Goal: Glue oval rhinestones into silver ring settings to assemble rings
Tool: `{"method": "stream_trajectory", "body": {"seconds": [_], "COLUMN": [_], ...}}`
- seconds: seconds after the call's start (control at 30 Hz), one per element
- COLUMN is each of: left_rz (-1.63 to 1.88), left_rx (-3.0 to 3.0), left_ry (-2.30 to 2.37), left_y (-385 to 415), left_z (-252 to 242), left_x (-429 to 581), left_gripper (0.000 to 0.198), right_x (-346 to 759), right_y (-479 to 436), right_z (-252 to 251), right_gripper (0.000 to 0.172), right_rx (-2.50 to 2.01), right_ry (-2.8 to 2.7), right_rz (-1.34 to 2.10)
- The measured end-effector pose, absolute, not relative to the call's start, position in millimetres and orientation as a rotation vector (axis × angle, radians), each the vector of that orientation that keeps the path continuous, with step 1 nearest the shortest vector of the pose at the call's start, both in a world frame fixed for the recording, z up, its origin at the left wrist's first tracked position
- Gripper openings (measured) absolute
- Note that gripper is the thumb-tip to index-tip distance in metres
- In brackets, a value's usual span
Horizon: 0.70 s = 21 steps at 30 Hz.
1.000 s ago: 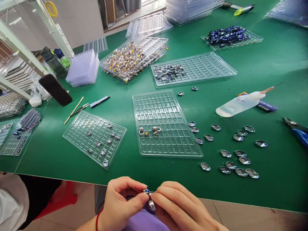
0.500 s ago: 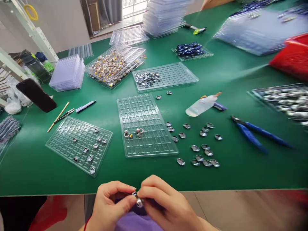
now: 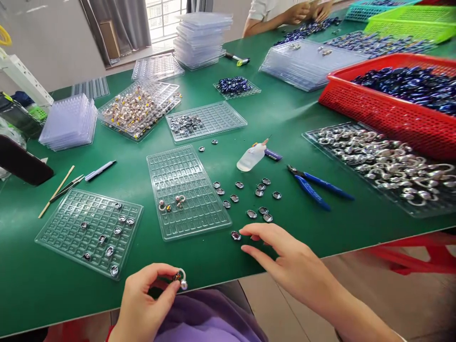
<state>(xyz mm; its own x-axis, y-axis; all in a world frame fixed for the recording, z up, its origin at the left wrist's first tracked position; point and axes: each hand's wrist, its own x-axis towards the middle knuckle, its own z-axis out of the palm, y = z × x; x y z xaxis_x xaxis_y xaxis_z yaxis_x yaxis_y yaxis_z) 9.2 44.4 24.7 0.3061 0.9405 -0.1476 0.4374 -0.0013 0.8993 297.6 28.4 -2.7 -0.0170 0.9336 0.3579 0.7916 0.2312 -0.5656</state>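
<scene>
My left hand is at the table's front edge, thumb and fingertips pinching a small silver ring with a ball at its end. Some dark and orange detail shows at the fingertips. My right hand reaches over the table with thumb and fingers apart, holding nothing. Just off its fingertips lies an oval silver setting with a dark centre. Several more oval settings lie loose beyond it. A clear compartment tray holds a few ring pieces. Another clear tray at left carries several oval settings.
Blue-handled cutters and a white glue bottle lie behind my right hand. A tray of silver rings and a red basket of blue pieces stand right. Stacked trays stand at the back. Another person's hands work at the far side.
My hands have parted. The right has let go and moved right to the loose ovals, while the left keeps the ring. The view has turned right, bringing the red basket and another person into sight.
</scene>
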Motion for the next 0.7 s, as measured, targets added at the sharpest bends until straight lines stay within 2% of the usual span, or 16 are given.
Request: {"method": "stream_trajectory", "body": {"seconds": [0.33, 0.7], "left_rz": [0.848, 0.850], "left_rx": [2.421, 2.452], "left_ry": [1.404, 1.510], "left_y": [57.9, 58.4], "left_z": [7.9, -1.8], "left_x": [0.1, -11.2], "left_gripper": [0.009, 0.003], "right_x": [291.4, 325.0], "right_y": [30.5, 54.4], "right_z": [-7.5, -8.7], "right_gripper": [0.012, 0.020], "right_rx": [-1.574, -1.664], "right_ry": [-1.856, -1.777], "right_rz": [0.210, 0.175]}}
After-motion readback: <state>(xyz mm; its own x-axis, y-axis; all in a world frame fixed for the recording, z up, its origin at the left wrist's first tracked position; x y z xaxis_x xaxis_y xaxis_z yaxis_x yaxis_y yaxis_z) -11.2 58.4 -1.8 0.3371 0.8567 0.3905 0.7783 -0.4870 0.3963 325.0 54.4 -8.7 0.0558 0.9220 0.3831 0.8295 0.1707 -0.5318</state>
